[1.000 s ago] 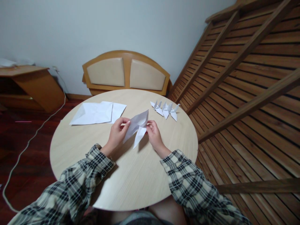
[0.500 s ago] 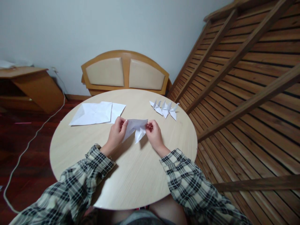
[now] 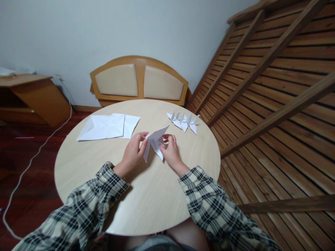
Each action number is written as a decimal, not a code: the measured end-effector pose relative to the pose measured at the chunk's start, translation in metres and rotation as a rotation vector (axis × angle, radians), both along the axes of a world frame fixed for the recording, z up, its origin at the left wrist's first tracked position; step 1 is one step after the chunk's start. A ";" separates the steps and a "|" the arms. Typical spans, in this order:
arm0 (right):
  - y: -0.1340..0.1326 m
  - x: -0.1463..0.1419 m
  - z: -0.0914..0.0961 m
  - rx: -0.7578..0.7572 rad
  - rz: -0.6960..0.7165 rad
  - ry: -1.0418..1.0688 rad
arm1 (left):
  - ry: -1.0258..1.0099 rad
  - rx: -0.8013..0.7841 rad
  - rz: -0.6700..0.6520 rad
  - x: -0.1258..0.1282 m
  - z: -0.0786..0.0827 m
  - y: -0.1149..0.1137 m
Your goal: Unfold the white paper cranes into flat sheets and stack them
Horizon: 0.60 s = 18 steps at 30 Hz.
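A piece of folded white paper is held up above the middle of the round table, its points angled up to the right and downward. My left hand pinches its left side between thumb and fingers. On the right side, my right hand grips the paper with the thumb in front; part of the paper is hidden by these fingers. Several folded white paper cranes stand in a row beyond my right hand. Flat sheets of white paper lie overlapping at the table's left.
A padded wooden headboard stands against the wall behind the table. Close on the right leans a slatted wooden frame. To the left are a wooden desk and a pale cable along the dark floor.
The folded paper has turned: its top edge, level before, now slants up to the right, and two points hang down. My right hand has shifted its grip lower on the paper.
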State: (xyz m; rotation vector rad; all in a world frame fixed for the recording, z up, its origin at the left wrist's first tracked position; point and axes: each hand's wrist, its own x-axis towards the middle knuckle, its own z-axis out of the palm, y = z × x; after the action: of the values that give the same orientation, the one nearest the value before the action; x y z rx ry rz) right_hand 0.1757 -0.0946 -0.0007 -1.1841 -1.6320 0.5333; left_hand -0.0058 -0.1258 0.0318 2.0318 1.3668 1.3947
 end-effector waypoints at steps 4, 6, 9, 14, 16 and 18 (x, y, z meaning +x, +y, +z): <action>0.003 0.005 0.004 0.052 0.038 0.031 | -0.033 -0.010 0.037 -0.007 0.004 0.003; 0.004 0.007 0.006 0.066 0.040 0.079 | -0.056 -0.008 0.082 -0.012 0.006 0.006; 0.007 0.008 0.007 0.034 0.039 0.220 | -0.088 0.006 0.149 -0.019 0.007 0.010; 0.014 0.011 0.002 -0.056 0.054 0.387 | -0.113 0.015 0.212 -0.027 0.010 0.015; 0.015 0.012 0.003 -0.043 0.058 0.386 | -0.088 0.018 0.236 -0.030 0.011 0.016; 0.014 0.014 0.006 -0.030 0.058 0.368 | -0.041 0.024 0.266 -0.035 0.012 0.018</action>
State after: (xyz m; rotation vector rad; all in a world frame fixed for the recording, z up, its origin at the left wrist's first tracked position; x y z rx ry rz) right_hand 0.1901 -0.0802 0.0054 -0.9935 -1.3482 0.7671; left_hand -0.0408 -0.1083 0.0441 1.8777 1.6577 1.5570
